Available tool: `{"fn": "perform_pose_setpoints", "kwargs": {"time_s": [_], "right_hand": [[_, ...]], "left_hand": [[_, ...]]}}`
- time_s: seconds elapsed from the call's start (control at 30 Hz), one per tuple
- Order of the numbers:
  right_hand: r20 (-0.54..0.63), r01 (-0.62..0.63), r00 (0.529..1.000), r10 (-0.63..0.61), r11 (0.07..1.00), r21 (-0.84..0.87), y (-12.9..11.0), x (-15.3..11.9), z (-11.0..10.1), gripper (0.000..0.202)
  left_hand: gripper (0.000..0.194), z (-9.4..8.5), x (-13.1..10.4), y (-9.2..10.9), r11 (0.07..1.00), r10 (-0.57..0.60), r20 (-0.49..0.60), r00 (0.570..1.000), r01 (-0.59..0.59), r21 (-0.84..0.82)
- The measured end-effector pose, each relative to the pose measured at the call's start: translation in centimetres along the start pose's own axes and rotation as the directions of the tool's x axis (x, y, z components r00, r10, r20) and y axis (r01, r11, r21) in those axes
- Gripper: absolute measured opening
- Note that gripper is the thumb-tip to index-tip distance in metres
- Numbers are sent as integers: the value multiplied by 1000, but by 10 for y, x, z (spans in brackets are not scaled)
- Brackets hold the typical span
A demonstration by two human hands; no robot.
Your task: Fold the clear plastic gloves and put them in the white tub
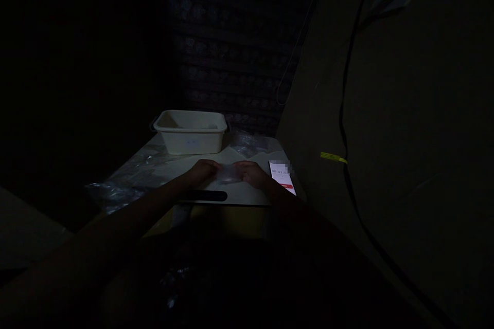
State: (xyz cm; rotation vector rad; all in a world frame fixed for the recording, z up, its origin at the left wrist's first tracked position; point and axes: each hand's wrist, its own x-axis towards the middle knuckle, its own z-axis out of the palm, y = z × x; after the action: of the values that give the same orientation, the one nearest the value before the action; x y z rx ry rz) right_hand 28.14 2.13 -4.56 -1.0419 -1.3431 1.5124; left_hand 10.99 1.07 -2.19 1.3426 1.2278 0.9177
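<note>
In dim light, a small clear plastic packet (pixel 228 173) is stretched between my two hands, just above the white table (pixel 243 194). My left hand (pixel 203 171) has its fingers closed on the packet's left end. At the right end, my right hand (pixel 252 172) pinches it too. What the packet contains, if anything, is too dark and blurred to tell. A cream plastic tub (pixel 193 141) stands behind my left hand, with something indistinct inside.
Crumpled clear plastic (pixel 249 144) lies at the table's back right, more (pixel 119 195) at its left edge. A lit phone (pixel 282 177) rests at the right. Near the front edge is a dark slot (pixel 204 195). A black cable (pixel 343 113) hangs along the right wall.
</note>
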Motion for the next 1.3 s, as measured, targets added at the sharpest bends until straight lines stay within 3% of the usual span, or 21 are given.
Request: {"fn": "perform_pose_setpoints", "kwargs": {"time_s": [0.1, 0.17, 0.23, 0.33, 0.4, 0.47, 0.6, 0.9, 1.07, 1.2, 1.3], "right_hand": [[-154, 12, 985, -77, 923, -386, -2, -4, -7, 30], [-211, 18, 953, -217, 734, -679, -4, -7, -8, 35], [-101, 77, 937, -333, 482, -873, -4, -11, -3, 39], [168, 237, 923, -347, 166, -957, 0, -17, 12, 43], [245, 274, 917, -315, 49, -961, 5, -20, 23, 47], [269, 276, 923, -274, -12, -961, 9, -22, 30, 51], [289, 281, 936, -201, -70, -957, 13, -25, 32, 54], [293, 281, 945, -145, -95, -955, 12, -29, 31, 55], [269, 266, 955, -123, -40, -963, 11, -23, 30, 50], [152, 158, 983, -108, 57, -986, 1, -7, 21, 34], [40, 44, 988, -148, 28, -999, -9, 6, 17, 31]], "left_hand": [[27, -4, 2, -8, 929, 126, 56, 990, -138, 343], [42, -5, 0, -10, 802, 229, 147, 962, -273, 531], [63, -3, -6, -10, 621, 301, 257, 919, -393, 678], [86, 5, -15, -12, 277, 249, 401, 882, -461, 843], [92, 11, -19, -15, 143, 191, 437, 879, -466, 873], [94, 15, -21, -19, 80, 171, 458, 872, -476, 876], [94, 18, -22, -24, 48, 174, 449, 876, -463, 885], [89, 18, -23, -30, 23, 194, 435, 879, -447, 894], [81, 17, -23, -25, 14, 184, 429, 884, -439, 898], [53, 4, -18, -14, 96, 203, 371, 906, -396, 913], [39, -13, -9, -8, 218, 238, 275, 931, -327, 920]]}}
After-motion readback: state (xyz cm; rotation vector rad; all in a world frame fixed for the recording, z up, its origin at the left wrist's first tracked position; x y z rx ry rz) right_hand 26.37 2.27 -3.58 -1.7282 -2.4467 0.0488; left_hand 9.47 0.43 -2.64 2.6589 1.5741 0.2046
